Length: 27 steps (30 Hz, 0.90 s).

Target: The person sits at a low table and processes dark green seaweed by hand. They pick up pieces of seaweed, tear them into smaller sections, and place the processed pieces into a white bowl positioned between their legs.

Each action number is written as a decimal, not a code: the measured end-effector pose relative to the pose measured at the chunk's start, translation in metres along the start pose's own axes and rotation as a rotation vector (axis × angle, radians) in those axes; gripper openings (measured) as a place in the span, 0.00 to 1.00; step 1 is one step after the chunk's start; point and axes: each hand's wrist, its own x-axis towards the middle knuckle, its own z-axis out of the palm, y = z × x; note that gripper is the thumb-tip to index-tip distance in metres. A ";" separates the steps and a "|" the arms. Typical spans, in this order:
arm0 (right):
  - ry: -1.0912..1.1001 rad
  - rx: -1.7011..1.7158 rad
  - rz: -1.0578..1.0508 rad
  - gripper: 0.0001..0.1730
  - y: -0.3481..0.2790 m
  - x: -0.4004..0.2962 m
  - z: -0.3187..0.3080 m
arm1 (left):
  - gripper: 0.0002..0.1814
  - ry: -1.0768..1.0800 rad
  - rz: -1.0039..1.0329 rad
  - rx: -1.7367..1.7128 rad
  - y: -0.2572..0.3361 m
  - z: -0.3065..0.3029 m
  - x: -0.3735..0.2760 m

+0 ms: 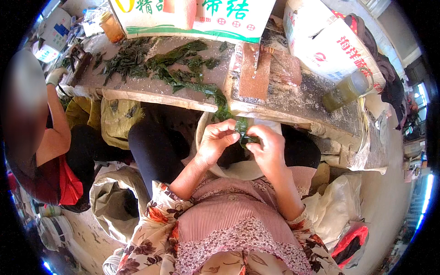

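Observation:
A wet green kelp strip (242,127) is between my two hands, above my lap. The thumb and fingers of my left hand (218,139) pinch its left side. My right hand (268,142) grips the same strip from the right, with fingers curled around it, partly hiding it. A longer kelp ribbon (206,89) trails over the table edge towards my hands; whether it joins the held piece I cannot tell. Farther back, a dark kelp pile (129,58) lies spread on the worn table (206,74). Beneath my hands, a pale container (240,173) sits between my knees.
On the right stand a brown board (253,82), an upright metal blade (257,56) and a bottle of yellowish liquid (345,91). Printed cartons (227,32) line the back, near an amber jar (111,27). At left, a co-worker's gloved hand (56,75) is near an open sack (115,202).

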 end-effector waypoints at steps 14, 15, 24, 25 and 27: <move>0.086 -0.170 -0.183 0.15 0.015 -0.002 -0.007 | 0.08 -0.115 -0.112 0.487 0.027 0.007 0.017; 0.069 -0.142 -0.154 0.16 0.015 -0.002 -0.007 | 0.10 -0.117 -0.018 0.601 0.032 0.011 0.015; 0.123 -0.240 -0.219 0.21 0.007 0.004 -0.010 | 0.11 -0.326 0.005 0.520 0.019 0.003 0.019; 0.114 -0.293 -0.231 0.22 0.011 0.003 -0.012 | 0.11 -0.380 -0.043 0.357 0.017 0.005 0.022; 0.115 -0.181 -0.201 0.23 0.015 0.002 -0.010 | 0.09 -0.389 -0.176 0.094 0.017 0.002 0.024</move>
